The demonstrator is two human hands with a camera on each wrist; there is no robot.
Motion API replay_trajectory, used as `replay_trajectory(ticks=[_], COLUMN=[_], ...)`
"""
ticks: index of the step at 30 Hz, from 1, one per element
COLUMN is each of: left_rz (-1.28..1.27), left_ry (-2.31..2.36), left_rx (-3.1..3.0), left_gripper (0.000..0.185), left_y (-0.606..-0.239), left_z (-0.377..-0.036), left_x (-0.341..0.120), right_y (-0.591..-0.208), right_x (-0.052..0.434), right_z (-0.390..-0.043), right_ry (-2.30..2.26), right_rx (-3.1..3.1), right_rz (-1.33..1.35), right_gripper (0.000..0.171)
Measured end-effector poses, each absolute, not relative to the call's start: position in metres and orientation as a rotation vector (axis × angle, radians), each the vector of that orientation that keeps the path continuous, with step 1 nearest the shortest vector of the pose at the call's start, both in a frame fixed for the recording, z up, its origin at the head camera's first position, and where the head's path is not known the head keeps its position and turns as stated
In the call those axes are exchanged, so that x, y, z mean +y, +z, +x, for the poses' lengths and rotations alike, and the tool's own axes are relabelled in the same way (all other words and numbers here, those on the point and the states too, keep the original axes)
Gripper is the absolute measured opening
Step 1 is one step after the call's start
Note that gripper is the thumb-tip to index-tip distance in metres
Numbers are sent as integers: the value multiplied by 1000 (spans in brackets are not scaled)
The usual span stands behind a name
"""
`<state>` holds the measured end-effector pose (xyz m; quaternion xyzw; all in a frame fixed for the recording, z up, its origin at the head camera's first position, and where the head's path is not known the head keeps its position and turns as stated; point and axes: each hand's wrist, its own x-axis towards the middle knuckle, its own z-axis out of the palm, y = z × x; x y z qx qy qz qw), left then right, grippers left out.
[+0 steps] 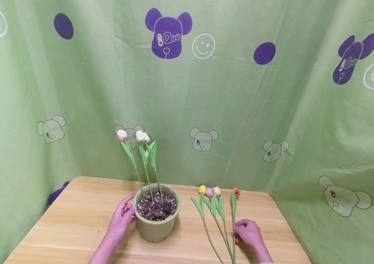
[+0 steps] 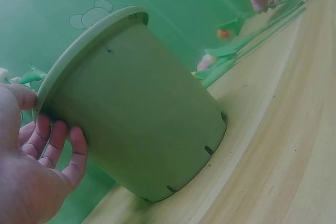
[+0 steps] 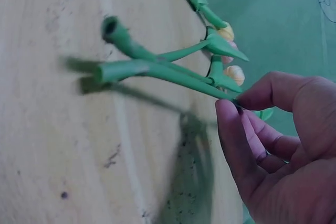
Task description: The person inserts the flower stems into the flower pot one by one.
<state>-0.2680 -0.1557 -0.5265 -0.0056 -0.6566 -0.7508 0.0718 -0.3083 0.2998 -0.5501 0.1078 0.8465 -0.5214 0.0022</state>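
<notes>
A green flower pot filled with dark speckled soil stands on the table. Three artificial tulips rise from the soil: a pink-and-white one and two whitish ones. My left hand holds the pot's rim from the left, thumb on top and fingertips under the lip in the left wrist view. On the right, my right hand pinches the stem of a red tulip between thumb and finger. Its stem end shows slightly off the tabletop in the right wrist view.
Beside the right hand lie a yellow tulip, a pink one and a pale peach one, heads toward the far edge. The wooden table ends at a green curtain hanging behind and on both sides.
</notes>
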Motion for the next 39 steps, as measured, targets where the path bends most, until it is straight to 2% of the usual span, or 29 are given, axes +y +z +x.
replay_trajectory(ticks=[13, 23, 39], left_rz=[-36, -15, -8], left_ry=[-2241, -2231, -2248], left_rx=[-1994, -2010, -1970], left_gripper=[56, 56, 57], left_y=[-526, -524, -526], left_z=[-267, -267, -267], left_x=[-155, -157, -154], right_y=[-527, -498, -437], right_x=[305, 286, 202], right_z=[-310, -311, -317], right_ry=[-1820, -2051, -2369], right_rx=[2652, 2530, 2412], right_rz=[316, 240, -48], right_gripper=[42, 47, 35])
